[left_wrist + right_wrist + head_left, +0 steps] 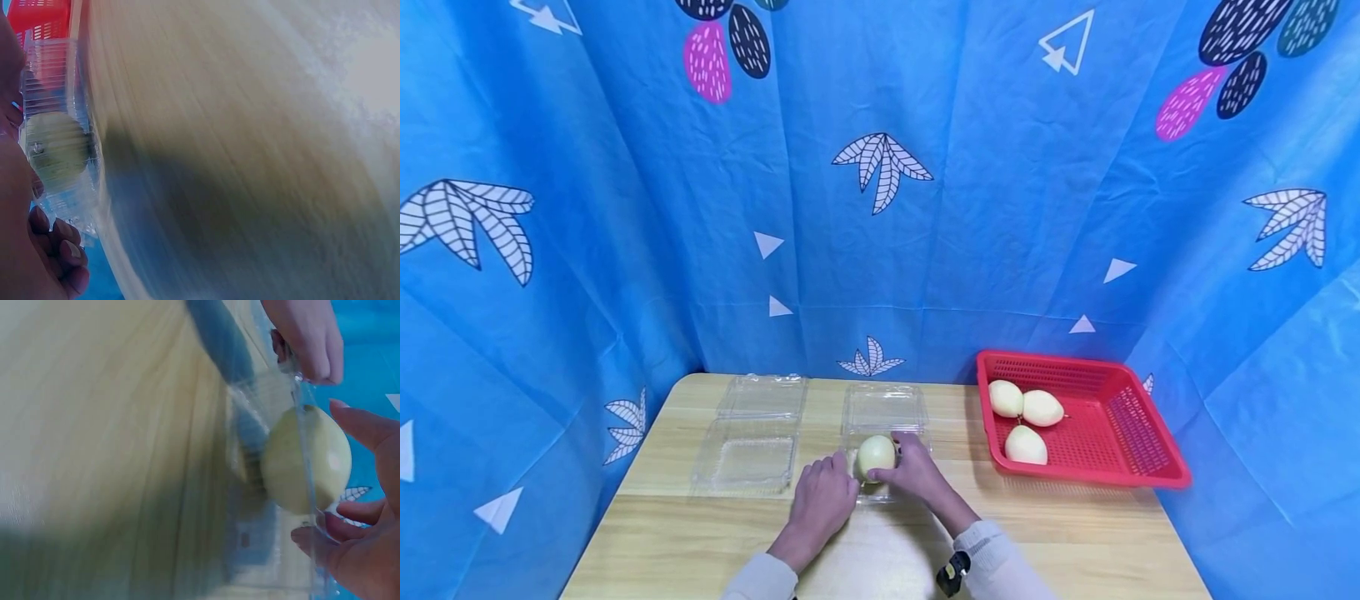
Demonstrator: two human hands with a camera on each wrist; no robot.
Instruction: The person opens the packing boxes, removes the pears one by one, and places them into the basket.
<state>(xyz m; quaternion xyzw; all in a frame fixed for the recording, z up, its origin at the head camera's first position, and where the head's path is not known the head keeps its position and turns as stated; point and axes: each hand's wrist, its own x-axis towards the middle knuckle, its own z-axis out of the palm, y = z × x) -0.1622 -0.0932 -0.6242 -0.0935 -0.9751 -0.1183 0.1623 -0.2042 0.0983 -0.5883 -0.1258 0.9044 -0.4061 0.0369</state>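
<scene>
A pale yellow pear [876, 457] sits in the base of a clear plastic clamshell box [886, 408], whose lid lies back toward the curtain. My right hand [917, 471] holds the pear from the right side, thumb and fingers curved about it; the right wrist view has the pear [306, 459] between thumb and fingers, inside the clear wall. At the box's left edge, my left hand [824, 497] grips the rim with curled fingers. The left wrist view has those fingertips [70, 253] close to the clear wall, partly cut off by the frame.
A second clear clamshell box [748, 454] lies open to the left. On the right stands a red plastic basket [1097, 433] with several pears [1026, 446] at its left end. Blue patterned curtain [880, 250] surrounds the wooden table [700, 542].
</scene>
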